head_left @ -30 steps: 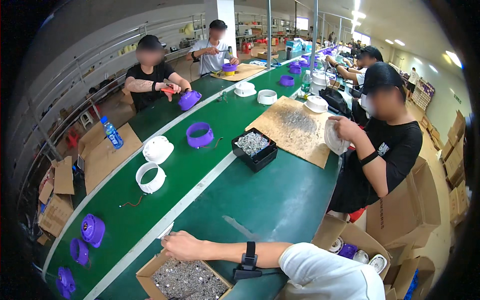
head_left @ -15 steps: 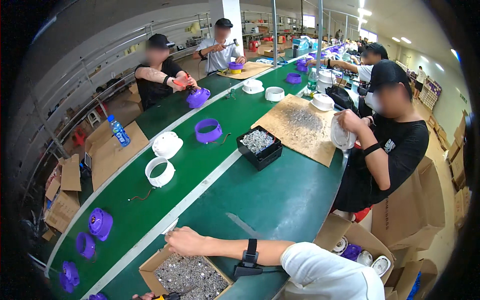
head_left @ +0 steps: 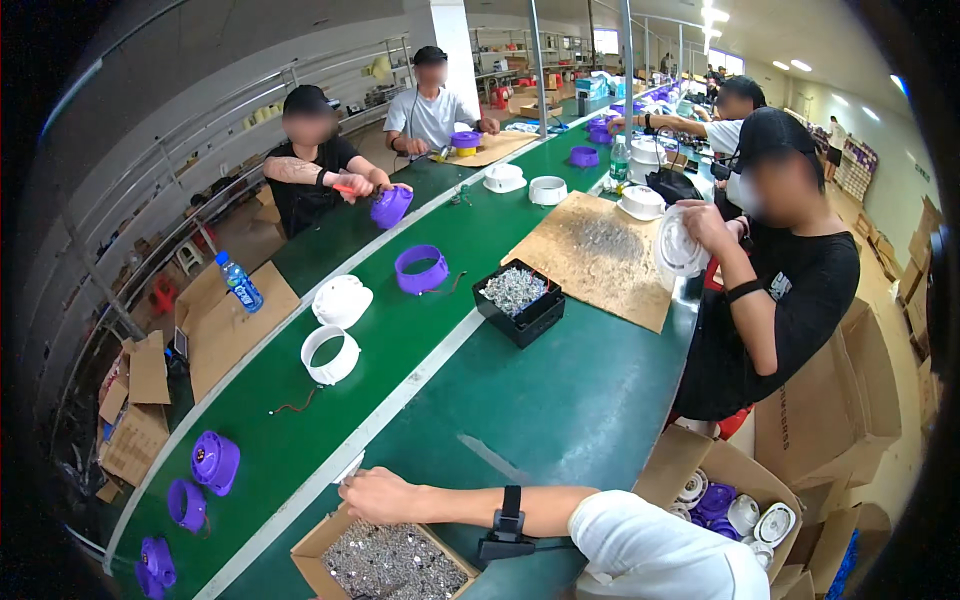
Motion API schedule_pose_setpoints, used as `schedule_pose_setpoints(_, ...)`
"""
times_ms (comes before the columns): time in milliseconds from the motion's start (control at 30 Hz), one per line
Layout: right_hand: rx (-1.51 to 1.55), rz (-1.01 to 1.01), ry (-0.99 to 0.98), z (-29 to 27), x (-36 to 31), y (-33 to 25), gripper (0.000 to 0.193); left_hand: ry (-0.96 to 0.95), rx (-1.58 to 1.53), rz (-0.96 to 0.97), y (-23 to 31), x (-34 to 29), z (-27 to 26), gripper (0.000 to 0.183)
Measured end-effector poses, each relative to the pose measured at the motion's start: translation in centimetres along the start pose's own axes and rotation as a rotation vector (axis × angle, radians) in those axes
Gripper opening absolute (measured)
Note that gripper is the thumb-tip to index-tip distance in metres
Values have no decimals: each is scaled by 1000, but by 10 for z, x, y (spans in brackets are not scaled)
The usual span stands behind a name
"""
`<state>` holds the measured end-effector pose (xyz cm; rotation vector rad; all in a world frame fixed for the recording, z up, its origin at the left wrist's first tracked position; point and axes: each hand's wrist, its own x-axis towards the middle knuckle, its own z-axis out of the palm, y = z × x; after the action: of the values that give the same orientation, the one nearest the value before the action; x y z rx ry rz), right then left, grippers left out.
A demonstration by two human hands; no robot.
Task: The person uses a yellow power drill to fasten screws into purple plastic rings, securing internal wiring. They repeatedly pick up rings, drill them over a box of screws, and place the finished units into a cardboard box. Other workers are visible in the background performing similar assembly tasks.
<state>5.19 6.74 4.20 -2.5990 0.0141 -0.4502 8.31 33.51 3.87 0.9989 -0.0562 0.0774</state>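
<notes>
My right hand (head_left: 381, 495) reaches left from the lower right, with a black band on its wrist and a white sleeve above the elbow. Its fingers are curled together at the edge of the green conveyor (head_left: 420, 340), by the white stripe. I cannot make out anything inside them. Just below the hand is an open cardboard box (head_left: 312, 552) full of small silvery screws (head_left: 390, 562). My left hand is out of the picture.
On the belt lie a white ring (head_left: 330, 353), a white dome (head_left: 341, 299), a purple ring (head_left: 421, 268) and purple housings (head_left: 214, 460). A black screw tray (head_left: 517, 297) and a cardboard sheet (head_left: 600, 258) sit beyond. A person in black (head_left: 790, 290) stands right; two sit opposite. A carton of parts (head_left: 735, 505) is beside me.
My right hand has stayed almost in place above the screw box. An orange-handled tool that showed at the bottom edge half a second ago is gone from view.
</notes>
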Motion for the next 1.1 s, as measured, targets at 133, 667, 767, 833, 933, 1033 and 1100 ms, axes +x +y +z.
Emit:
schedule_pose_setpoints(133, -40, 6, -4, -2, -3, -1, 27, 19, 44, 9, 2, -7, 9, 48)
schedule_pose_setpoints(667, 14, -4, 48, -7, -4, -6, 25, 2, 154, 80, 7, -9, 17, 48)
schedule_pose_setpoints(767, -18, 6, 11, -8, -4, -7, 28, 9, 144, 66, 5, -7, 11, 49)
schedule_pose_setpoints(833, -18, 28, -20, -13, -2, -8, 29, 22, 136, 70, 3, -4, 9, 50)
schedule_pose_setpoints(933, -11, 26, -14, -10, -2, -6, 29, 26, 145, 67, 3, -3, 11, 51)
schedule_pose_setpoints(1033, -14, 28, -20, -13, -4, -9, 29, 55, 119, 59, 4, -7, 12, 50)
schedule_pose_setpoints(1100, -18, 15, 8, -11, -6, -10, 29, 8, 166, 92, 7, -7, 14, 50)
